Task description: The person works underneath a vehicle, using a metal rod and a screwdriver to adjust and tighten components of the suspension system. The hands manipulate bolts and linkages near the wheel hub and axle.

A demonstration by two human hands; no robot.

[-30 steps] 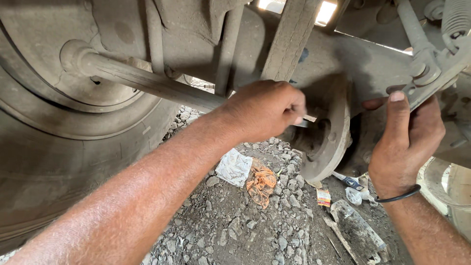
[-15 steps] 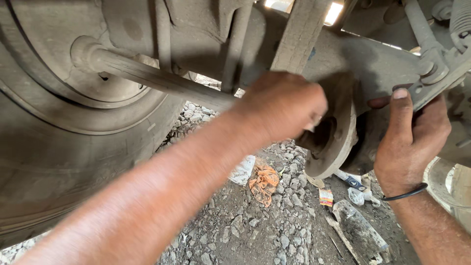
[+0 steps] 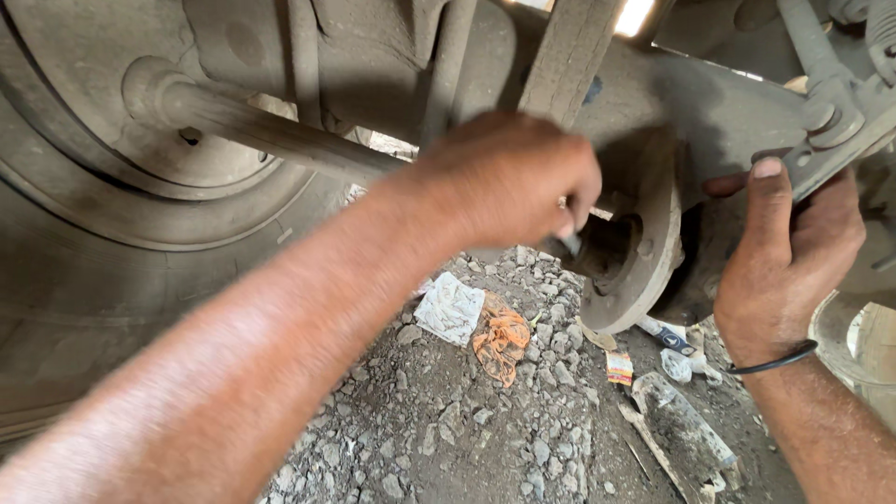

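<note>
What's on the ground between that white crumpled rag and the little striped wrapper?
In the head view, an orange rag and loose gravel lie between them.

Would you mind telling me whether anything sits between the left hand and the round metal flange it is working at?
Nothing visible does. The left hand is already at the flange, its fingers closed on a small part at the opening that cannot be made out. The right hand grips the bracket off to the side, clear of it.
</note>
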